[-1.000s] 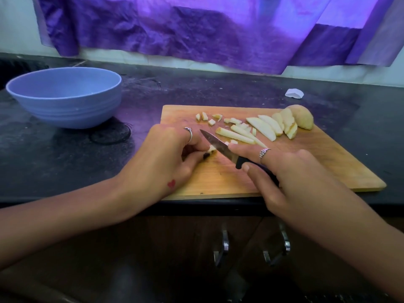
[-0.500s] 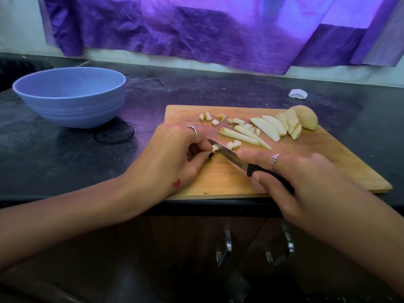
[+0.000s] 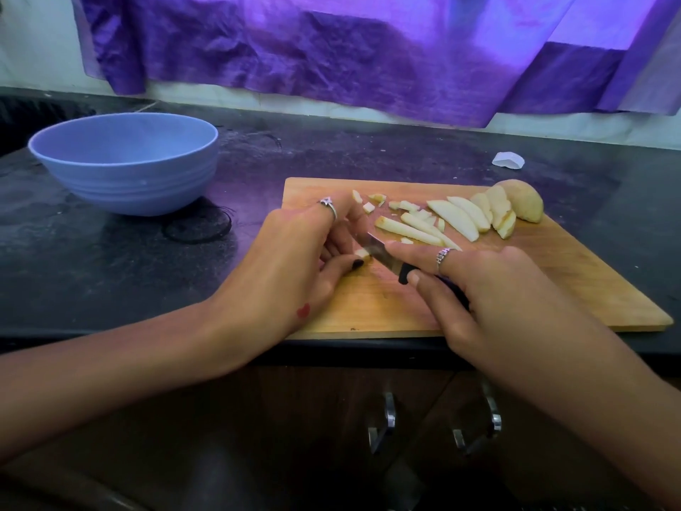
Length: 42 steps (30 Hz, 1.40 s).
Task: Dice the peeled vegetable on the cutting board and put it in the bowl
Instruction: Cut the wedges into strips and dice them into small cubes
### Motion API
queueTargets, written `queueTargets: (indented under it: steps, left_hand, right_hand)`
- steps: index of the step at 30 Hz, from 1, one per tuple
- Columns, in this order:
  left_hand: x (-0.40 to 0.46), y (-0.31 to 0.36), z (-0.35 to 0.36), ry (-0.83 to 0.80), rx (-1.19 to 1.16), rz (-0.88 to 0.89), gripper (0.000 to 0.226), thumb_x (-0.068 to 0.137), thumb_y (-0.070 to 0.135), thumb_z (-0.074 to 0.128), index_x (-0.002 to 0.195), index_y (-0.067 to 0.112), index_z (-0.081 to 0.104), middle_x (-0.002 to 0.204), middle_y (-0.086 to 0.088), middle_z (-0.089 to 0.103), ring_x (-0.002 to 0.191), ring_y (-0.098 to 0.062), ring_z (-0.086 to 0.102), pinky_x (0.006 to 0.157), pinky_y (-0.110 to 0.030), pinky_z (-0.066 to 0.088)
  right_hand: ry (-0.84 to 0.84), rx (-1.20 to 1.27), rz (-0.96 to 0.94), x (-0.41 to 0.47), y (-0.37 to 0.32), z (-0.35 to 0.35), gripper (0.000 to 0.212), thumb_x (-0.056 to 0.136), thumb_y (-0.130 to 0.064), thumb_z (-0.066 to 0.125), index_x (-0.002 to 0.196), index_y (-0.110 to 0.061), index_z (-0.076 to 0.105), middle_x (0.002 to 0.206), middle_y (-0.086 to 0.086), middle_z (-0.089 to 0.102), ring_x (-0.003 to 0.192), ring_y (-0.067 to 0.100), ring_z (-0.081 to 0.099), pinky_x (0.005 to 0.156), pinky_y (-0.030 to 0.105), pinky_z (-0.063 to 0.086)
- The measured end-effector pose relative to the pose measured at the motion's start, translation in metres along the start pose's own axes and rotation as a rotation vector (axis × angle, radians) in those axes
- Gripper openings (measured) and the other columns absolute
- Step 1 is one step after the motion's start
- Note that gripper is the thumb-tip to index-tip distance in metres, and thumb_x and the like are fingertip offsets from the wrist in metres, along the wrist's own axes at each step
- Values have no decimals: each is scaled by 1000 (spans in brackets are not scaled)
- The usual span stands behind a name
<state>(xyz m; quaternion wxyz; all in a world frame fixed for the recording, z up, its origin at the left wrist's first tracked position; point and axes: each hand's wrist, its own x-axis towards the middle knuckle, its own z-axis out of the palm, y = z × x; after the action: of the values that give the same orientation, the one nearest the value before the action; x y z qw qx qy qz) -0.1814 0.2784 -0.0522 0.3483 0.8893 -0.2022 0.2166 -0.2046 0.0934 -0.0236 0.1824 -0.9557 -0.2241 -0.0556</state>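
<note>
A pale peeled-vegetable strip [image 3: 362,253] is pinched by the left hand [image 3: 294,260] near the left edge of the wooden cutting board [image 3: 552,289]. A black-handled steel knife [image 3: 387,260] is gripped by the right hand [image 3: 490,289]. A fingertip could be nicked, since the blade is set just beside the thumb.

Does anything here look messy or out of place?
Mostly no. The cutting board sits askew, its near edge at the counter's lip. A small white scrap lies loose on the dark counter behind it. The bowl looks empty so far.
</note>
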Motion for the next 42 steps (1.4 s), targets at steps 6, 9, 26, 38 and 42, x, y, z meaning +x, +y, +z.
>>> queueTargets:
  steps: [6,9,26,38,42]
  left_hand:
    - [1,2,1,15,3,-30,45,78,5,74,78,32,37,71,6,64,66,-8,58,57,-12,44]
    - [2,2,2,13,-6,-47,46,77,6,74,76,31,36,71,6,63,68,-6,57,56,-8,40]
    - [5,-1,2,15,-3,-40,44,78,4,73,76,28,36,73,3,66,69,-7,57,58,-7,40]
    - [5,-1,3,25,29,-37,44,78,6,74,76,30,38,71,5,63,70,-4,57,57,-7,40]
    - [7,-3,3,23,21,-46,36,80,6,72,81,28,43,73,5,61,71,-5,56,59,-10,43]
  right_hand:
    - [-74,-75,-1,6,-1,0,41,99,-40,33,138,-54,31,87,-4,53,66,10,50,57,22,43]
    - [-50,-104,-10,-5,1,-4,43,97,-41,34,137,-57,29,106,-4,61,81,15,56,72,30,50]
    - [-54,-34,-2,5,-4,-2,39,97,-41,39,134,-53,38,77,-20,40,55,-1,39,50,8,36]
    - [-100,-133,-29,6,-2,4,40,99,-35,37,137,-48,33,117,-2,59,96,21,58,83,39,52]
    - [-89,-169,-55,-15,8,-5,45,98,-41,35,137,-59,19,127,-13,54,112,17,53,90,36,47]
